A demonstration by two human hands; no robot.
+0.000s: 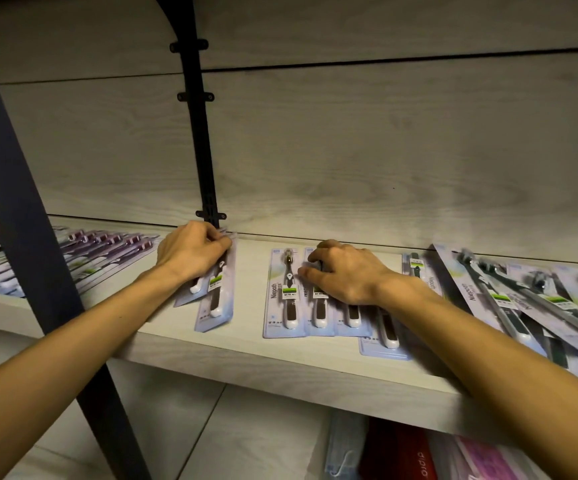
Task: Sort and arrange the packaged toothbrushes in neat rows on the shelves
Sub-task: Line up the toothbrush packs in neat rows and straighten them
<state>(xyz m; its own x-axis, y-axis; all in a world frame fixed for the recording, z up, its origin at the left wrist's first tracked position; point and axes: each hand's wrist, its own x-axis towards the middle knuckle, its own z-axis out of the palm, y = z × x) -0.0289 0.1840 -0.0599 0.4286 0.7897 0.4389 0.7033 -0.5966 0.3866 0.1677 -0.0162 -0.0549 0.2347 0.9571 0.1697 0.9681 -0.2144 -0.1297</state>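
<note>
Key relation: the two loose packs (pixel 216 289) lay under the left hand (pixel 190 252), long axes running front to back, slightly skewed from the neat row (pixel 301 306).
Left hand: fingers curled, pinching the packs' far edge.
Right hand (pixel 343 271): pressing the row, fingers bent.
Materials: glossy blister cards, pale wood-grain shelf (pixel 256 351).

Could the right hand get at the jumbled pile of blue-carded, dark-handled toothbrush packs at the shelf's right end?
Probably yes. The right hand rests on the flat row just beside the jumbled pile of toothbrush packs, and nothing visible lies between them on the pale wooden shelf.
</note>
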